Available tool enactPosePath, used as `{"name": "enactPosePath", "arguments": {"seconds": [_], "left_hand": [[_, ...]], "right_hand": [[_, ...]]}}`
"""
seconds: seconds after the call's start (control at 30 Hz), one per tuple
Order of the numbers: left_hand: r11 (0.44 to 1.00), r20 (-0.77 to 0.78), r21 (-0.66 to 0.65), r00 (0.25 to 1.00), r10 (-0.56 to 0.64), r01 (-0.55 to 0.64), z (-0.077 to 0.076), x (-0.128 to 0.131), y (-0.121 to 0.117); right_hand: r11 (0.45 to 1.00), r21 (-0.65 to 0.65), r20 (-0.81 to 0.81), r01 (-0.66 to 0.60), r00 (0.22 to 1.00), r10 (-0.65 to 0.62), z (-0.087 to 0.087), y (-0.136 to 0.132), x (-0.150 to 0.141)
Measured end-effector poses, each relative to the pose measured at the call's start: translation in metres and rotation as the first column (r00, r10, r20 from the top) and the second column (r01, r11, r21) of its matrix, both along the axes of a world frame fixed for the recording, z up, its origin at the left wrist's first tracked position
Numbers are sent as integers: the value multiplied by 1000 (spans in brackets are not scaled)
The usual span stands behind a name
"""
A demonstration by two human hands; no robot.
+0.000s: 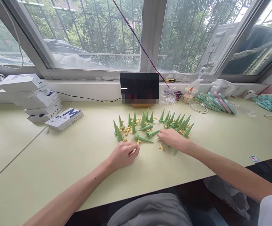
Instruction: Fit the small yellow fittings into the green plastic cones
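Many green plant watering spikes [143,120] stand or lie in a cluster on the table, with small yellow valve pieces [161,146] scattered among them. My left hand [125,153] lies at the near left of the cluster, its fingers curled; what they hold, if anything, is hidden. Just beyond it are a lying green spike [143,138] and a yellow valve [138,142]. My right hand [172,139] reaches into the right part, fingers closed on a green spike [170,146] that it mostly covers. Another lying spike [152,134] points toward its fingertips.
White boxes [35,97] are stacked at the left, with one box [64,119] lying before them. A dark screen [139,88] stands against the windowsill. At the back right are a bagged cup [189,94], a white cable [198,107] and several green and pink flat items [217,103].
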State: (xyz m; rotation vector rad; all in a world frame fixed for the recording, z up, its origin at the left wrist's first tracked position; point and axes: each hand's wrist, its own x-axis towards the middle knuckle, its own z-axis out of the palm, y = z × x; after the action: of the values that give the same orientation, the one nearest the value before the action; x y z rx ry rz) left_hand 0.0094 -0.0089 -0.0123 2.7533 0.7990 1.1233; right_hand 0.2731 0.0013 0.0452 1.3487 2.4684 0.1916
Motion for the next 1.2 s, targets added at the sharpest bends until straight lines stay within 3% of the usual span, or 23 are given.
{"name": "enactPosePath", "arguments": {"seconds": [0.27, 0.4, 0.47, 0.6, 0.7, 0.83, 1.07, 1.2], "left_hand": [[1000, -1, -3, 1000, 5, -5, 0, 0, 0], [1000, -15, -18, 1000, 0, -1, 0, -1, 0], [1000, -21, -18, 1000, -5, 4, 0, -1, 0], [1000, -27, -26, 1000, -8, 7, 1, -1, 0], [1000, -29, -28, 1000, 0, -1, 1, -1, 0], [1000, -40, -29, 999, -6, 5, 1, -1, 1], [999, -42, -33, 999, -6, 5, 0, -2, 1], [999, -34, -36, 999, -13, 12, 0, -2, 2]], "right_hand": [[991, 39, -89, -125, 988, 128, -10, -3, -10], [990, 85, -269, -115, 954, 134, -7, -10, -9], [992, 108, -458, -68, 882, 110, -5, -10, -7], [999, 34, -789, 21, 615, 14, -6, -3, -1], [996, -39, -851, 80, 520, -75, -10, 2, 1], [990, -103, -881, 92, 454, -133, -15, 2, -2], [995, -99, -892, 27, 441, -101, -14, -3, -7], [992, 60, -786, 114, 618, -23, 17, -1, 23]]}}
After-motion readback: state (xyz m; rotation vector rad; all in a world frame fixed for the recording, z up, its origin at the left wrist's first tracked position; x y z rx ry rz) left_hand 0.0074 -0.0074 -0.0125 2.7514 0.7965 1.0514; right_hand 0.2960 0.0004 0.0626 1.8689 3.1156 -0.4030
